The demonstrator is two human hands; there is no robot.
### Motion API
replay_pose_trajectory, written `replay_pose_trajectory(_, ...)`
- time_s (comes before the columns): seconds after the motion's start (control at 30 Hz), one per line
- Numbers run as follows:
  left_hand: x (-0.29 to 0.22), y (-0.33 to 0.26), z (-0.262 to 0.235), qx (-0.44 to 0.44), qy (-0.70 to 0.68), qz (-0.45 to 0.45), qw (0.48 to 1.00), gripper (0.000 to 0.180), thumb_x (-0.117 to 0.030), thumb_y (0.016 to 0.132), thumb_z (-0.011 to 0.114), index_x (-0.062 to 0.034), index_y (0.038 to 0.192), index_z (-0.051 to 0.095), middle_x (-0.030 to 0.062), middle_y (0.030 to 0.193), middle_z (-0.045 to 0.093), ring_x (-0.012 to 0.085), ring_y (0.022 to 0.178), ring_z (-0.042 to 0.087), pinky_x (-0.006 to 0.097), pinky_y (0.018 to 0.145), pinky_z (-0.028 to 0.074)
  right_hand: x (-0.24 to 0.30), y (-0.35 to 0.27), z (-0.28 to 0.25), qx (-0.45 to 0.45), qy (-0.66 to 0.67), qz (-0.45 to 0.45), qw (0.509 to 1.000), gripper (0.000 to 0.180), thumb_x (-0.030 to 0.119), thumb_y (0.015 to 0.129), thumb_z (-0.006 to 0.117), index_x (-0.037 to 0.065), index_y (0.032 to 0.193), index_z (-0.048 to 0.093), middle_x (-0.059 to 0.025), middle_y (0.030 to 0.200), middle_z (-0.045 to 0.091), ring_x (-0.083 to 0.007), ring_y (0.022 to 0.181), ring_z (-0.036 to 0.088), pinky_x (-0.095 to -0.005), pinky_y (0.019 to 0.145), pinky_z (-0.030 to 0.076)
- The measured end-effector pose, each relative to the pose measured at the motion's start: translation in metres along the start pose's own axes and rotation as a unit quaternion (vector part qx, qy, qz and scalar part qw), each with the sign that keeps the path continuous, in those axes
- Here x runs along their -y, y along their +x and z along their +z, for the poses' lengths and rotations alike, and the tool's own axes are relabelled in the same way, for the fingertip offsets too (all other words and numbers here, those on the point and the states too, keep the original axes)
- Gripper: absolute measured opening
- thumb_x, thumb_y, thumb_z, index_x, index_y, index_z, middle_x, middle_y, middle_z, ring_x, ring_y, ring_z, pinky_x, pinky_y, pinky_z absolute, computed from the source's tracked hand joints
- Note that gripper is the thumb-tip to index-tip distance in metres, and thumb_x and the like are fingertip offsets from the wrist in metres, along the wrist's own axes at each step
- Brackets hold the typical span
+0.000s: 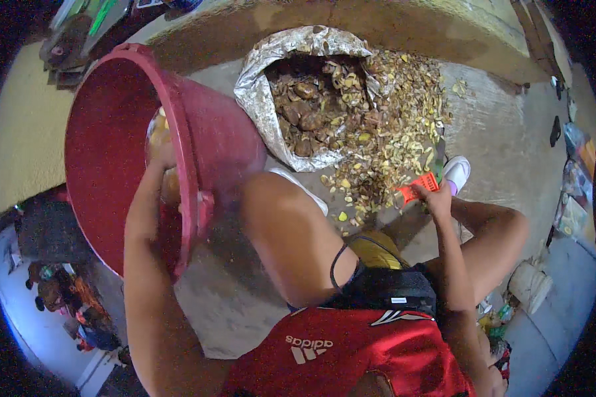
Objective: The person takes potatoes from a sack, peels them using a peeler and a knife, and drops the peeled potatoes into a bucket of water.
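My left hand reaches into a large pinkish-red tub that leans with its mouth toward the left. Pale yellowish lumps, like peeled potatoes, show around the hand, and its fingers are too unclear to tell whether they grip one. My right hand is closed on a flat orange strip with dark print, held low over the floor. A dark narrow blade-like piece shows just beyond it; whether the two are joined is unclear. Ahead lies an open whitish sack with dirty brown potatoes inside.
Peel scraps spread thickly from the sack toward my right foot, in a white shoe. A yellow rounded thing is between my legs. A raised ledge runs behind the sack. Bags and clutter line the right wall and lower left.
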State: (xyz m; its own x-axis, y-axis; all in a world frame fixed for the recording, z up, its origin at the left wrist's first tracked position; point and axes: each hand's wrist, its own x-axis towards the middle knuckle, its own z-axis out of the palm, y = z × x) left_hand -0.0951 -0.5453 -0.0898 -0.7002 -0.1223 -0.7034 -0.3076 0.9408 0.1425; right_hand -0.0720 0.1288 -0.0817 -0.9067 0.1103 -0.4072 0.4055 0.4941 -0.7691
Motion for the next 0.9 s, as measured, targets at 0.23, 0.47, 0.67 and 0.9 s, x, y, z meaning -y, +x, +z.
replay_pose_trajectory(0.23, 0.015, 0.024, 0.036, 0.083, 0.028, 0.008, 0.996, 0.031, -0.007, 0.064, 0.056, -0.0006, 0.094, 0.052, 0.0173, 0.088, 0.057, 0.0275, 0.084, 0.054, 0.035, 0.073, 0.042, 0.004, -0.002, 0.014, -0.002, -0.018, 0.067, 0.998, 0.023, -0.001, 0.068, 0.064, 0.000, 0.084, 0.049, -0.0068, 0.074, 0.060, -0.0139, 0.061, 0.059, -0.0236, 0.051, 0.047)
replay_pose_trajectory(0.47, 0.013, 0.024, 0.051, 0.107, 0.023, 0.013, 0.994, 0.028, -0.007, 0.066, 0.054, -0.0003, 0.092, 0.053, 0.0177, 0.086, 0.056, 0.0284, 0.083, 0.054, 0.035, 0.073, 0.042, -0.003, -0.003, 0.020, -0.018, -0.045, 0.048, 0.998, 0.026, 0.010, 0.062, 0.071, 0.001, 0.079, 0.053, -0.0076, 0.070, 0.061, -0.0147, 0.061, 0.059, -0.0272, 0.056, 0.047)
replay_pose_trajectory(0.67, 0.011, 0.020, 0.060, 0.115, 0.019, 0.014, 0.993, 0.025, -0.007, 0.067, 0.053, 0.0000, 0.091, 0.053, 0.0181, 0.085, 0.056, 0.0292, 0.082, 0.054, 0.036, 0.072, 0.042, 0.006, 0.003, 0.023, -0.001, -0.001, 0.025, 1.000, 0.022, 0.007, 0.064, 0.069, 0.001, 0.078, 0.054, -0.0080, 0.070, 0.062, -0.0149, 0.060, 0.059, -0.0261, 0.057, 0.047)
replay_pose_trajectory(0.9, 0.023, -0.005, 0.076, 0.142, 0.031, 0.004, 0.989, 0.023, -0.007, 0.069, 0.050, 0.0004, 0.090, 0.053, 0.0185, 0.083, 0.056, 0.0302, 0.081, 0.054, 0.036, 0.072, 0.042, 0.006, -0.006, 0.026, 0.021, 0.012, 0.074, 0.997, 0.023, 0.007, 0.064, 0.070, 0.001, 0.079, 0.054, -0.0073, 0.071, 0.062, -0.0141, 0.061, 0.059, -0.0267, 0.057, 0.047)
